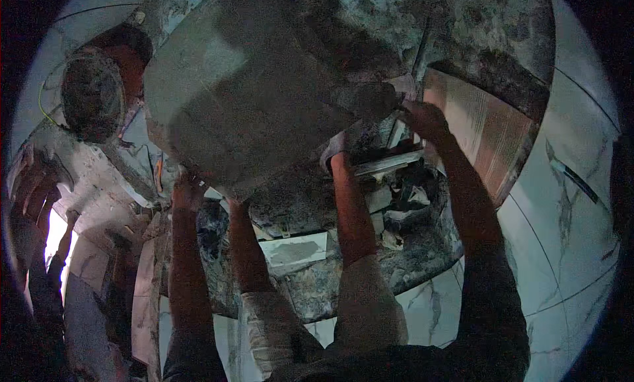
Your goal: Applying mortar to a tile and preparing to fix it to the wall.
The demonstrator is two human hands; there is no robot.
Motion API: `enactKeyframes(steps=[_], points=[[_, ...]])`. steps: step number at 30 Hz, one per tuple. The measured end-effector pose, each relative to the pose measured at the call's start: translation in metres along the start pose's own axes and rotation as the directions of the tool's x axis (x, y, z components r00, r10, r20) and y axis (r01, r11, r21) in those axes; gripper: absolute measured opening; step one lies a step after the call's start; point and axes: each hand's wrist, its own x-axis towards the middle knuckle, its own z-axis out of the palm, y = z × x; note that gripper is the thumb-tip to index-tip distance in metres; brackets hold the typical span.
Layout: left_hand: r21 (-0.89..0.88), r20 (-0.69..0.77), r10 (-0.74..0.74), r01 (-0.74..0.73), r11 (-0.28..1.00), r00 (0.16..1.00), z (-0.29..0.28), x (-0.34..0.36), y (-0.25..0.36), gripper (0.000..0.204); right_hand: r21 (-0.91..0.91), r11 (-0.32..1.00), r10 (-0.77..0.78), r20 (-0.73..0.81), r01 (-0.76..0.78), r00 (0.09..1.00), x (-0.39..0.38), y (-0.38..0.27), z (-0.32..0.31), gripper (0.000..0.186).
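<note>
A large, flat grey slab [257, 98] fills the upper middle of the head view. My left hand [188, 190] is at its lower left edge with fingers bent around the edge; light is too dim to make out each finger. Over on the right, my right hand [424, 120] is closed beside a dark lump [370, 99] near the slab's right corner. What lies inside those fingers is hidden. My two bare lower legs show between my arms, below the slab.
A brown ribbed sheet [482, 124] lies right of my right hand. Light strips [388, 163] and rubble [409, 207] are below it. A pale rectangular piece [294, 250] rests near my legs. Upper left is a dark round container [92, 95]. Another person's limbs [43, 190] show at far left.
</note>
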Motion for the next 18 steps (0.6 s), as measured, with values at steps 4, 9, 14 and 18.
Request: enactKeyframes(steps=[4, 9, 14, 18], points=[[-0.233, -0.058, -0.185, 0.167, 0.958, 0.981, 0.013, 0.003, 0.002, 0.039, 0.482, 0.876, -0.002, 0.068, -0.031, 0.998, 0.052, 0.106, 0.026, 0.035], [-0.316, -0.14, -0.221, 0.168, 0.934, 0.965, 0.038, -0.006, 0.01, 0.043, 0.274, 0.923, -0.212, -0.226, 0.271, 0.951, 0.036, 0.091, 0.001, 0.033], [0.318, 0.14, 0.081, -0.122, 0.94, 0.987, -0.063, 0.013, -0.036, 0.047, -0.21, 0.964, -0.123, 0.201, 0.165, 0.972, 0.048, -0.031, -0.078, 0.032], [0.774, 0.066, -0.174, 0.059, 0.63, 0.983, 0.003, 0.013, -0.012, 0.044, -0.212, 0.932, -0.308, -0.039, 0.293, 0.951, 0.119, 0.009, -0.074, 0.034]])
